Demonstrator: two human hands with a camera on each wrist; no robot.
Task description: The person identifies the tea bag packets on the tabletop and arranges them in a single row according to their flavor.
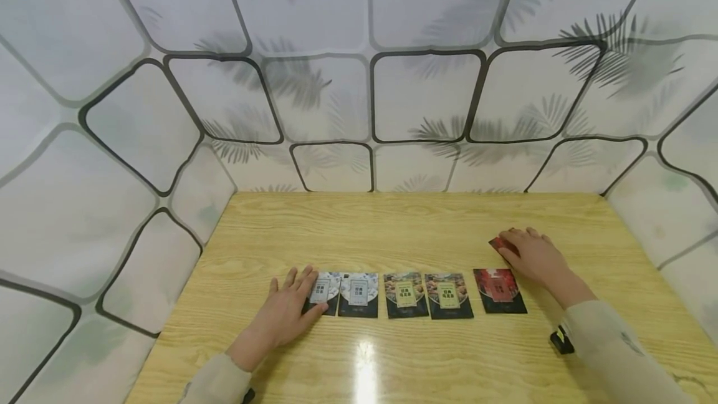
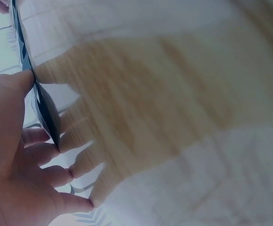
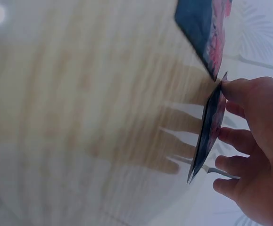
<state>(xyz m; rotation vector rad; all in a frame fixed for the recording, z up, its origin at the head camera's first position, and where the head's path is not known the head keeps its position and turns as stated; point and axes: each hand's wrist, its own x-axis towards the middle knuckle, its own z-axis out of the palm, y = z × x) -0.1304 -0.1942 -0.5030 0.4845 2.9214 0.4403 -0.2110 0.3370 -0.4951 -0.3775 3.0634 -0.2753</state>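
Two white-and-black tea packets (image 1: 359,295) lie side by side at the left of a row on the table. My left hand (image 1: 285,312) rests with spread fingers at the leftmost white packet (image 1: 321,293); its thumb touches the packet in the left wrist view. Two green-and-brown packets (image 1: 404,295) lie mid-row. A red-and-black packet (image 1: 499,292) lies at the right end. Behind it, my right hand (image 1: 535,257) holds another red packet (image 3: 210,127) between thumb and fingers, tilted slightly off the table. The hand covers most of that packet in the head view.
The wooden table (image 1: 359,229) meets patterned curtain walls (image 1: 426,98) at the back and sides. A small black object with a yellow mark (image 1: 561,340) shows by the right sleeve. Light glares off the table's front middle.
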